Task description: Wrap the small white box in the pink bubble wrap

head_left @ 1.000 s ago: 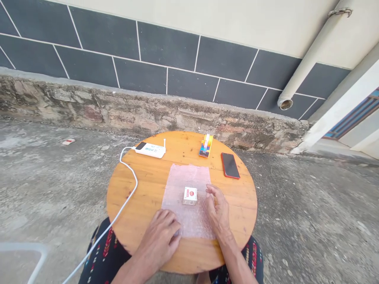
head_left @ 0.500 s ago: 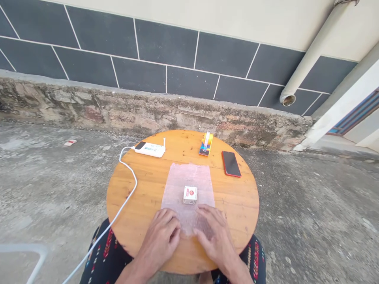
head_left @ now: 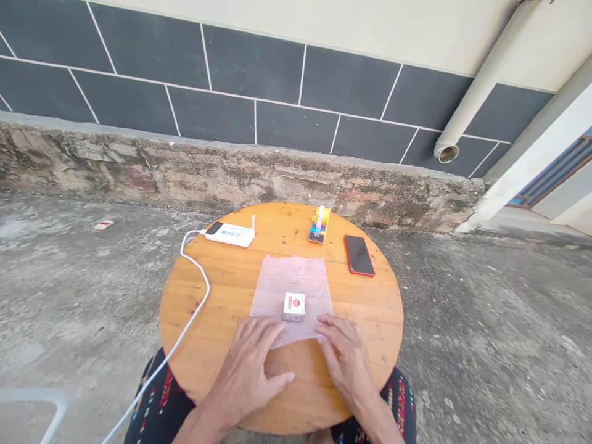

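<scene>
White box (head_left: 294, 306) rests on the pink sheet (head_left: 296, 271), lower centre of the frame, likely weighting it. Your left hand (head_left: 247, 364), thumb spread wide, and right hand (head_left: 346, 354) flank the sheet's lower edge, seemingly for control; whether right fingers pinch, I cannot tell.

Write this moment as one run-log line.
left hand: open, at near-left edge of pink sheet | right hand: at near-right edge, grip unclear | white box: on sheet
</scene>
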Demonstrator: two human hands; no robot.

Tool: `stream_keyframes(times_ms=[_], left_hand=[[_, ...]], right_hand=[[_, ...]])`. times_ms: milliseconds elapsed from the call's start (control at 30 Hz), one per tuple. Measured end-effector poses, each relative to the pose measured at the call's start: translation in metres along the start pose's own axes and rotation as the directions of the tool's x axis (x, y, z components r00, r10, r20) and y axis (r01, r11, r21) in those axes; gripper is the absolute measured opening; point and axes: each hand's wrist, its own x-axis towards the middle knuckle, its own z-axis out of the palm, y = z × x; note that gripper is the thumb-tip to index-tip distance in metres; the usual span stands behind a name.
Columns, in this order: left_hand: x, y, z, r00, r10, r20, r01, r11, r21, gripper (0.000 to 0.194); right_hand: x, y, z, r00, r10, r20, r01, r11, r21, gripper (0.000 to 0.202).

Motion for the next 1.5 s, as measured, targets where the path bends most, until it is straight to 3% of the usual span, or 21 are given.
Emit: stream_keyframes(times_ms=[167, 400, 567, 700, 833, 933, 1033, 1133, 1233, 1367, 1500], left_hand=[[0.018, -0.008, 0.003, 0.992, -0.055, -0.114, 0.054, 0.998, -0.016, 0.015], [0.057, -0.010, -0.001, 0.964, -0.243, -0.104, 0.240, 0.970, -0.040, 0.016], [0.063, -0.011, 0.003, 0.912, -0.407, -0.045, 0.403, 0.912, -0.074, 0.020], [0.062, -0.013, 0.004, 0.903, -0.430, -0.019, 0.427, 0.899, -0.096, 0.019], [0.056, -0.014, 0.003, 0.928, -0.370, -0.045, 0.362, 0.923, -0.129, 0.018], [0.042, -0.016, -0.001, 0.976, -0.214, -0.027, 0.206, 0.962, -0.179, 0.014], [0.023, -0.018, -0.002, 0.998, -0.069, 0.002, 0.068, 0.973, -0.219, 0.013], [0.007, -0.021, 0.001, 1.000, 0.004, 0.005, -0.003, 0.976, -0.217, 0.018], [0.000, -0.022, 0.007, 0.999, 0.034, 0.001, -0.033, 0.976, -0.216, 0.025], [0.000, -0.021, 0.009, 0.998, 0.059, -0.007, -0.059, 0.975, -0.212, 0.029], [0.002, -0.021, 0.009, 0.998, 0.060, 0.005, -0.058, 0.976, -0.209, 0.029]], right_hand=[[0.020, 0.003, -0.003, 0.999, 0.033, 0.032, -0.035, 0.997, 0.066, 0.015], [0.049, 0.016, 0.002, 0.991, 0.123, 0.051, -0.129, 0.983, 0.133, 0.017], [0.049, 0.023, 0.007, 0.971, 0.224, 0.086, -0.238, 0.942, 0.237, 0.018], [0.045, 0.025, 0.008, 0.955, 0.275, 0.109, -0.295, 0.914, 0.280, 0.020], [0.042, 0.021, -0.001, 0.948, 0.278, 0.154, -0.315, 0.882, 0.351, 0.021], [0.042, 0.020, -0.012, 0.939, 0.238, 0.250, -0.333, 0.817, 0.472, 0.027], [0.047, 0.026, -0.020, 0.935, 0.293, 0.199, -0.354, 0.766, 0.537, 0.033], [0.058, 0.034, -0.020, 0.926, 0.346, 0.153, -0.375, 0.781, 0.499, 0.031], [0.068, 0.033, -0.011, 0.946, 0.229, 0.231, -0.305, 0.872, 0.384, 0.024], [0.075, 0.023, 0.009, 0.928, -0.027, 0.372, -0.091, 0.950, 0.297, 0.047], [0.074, 0.018, 0.021, 0.912, -0.046, 0.408, -0.057, 0.970, 0.237, 0.054]])
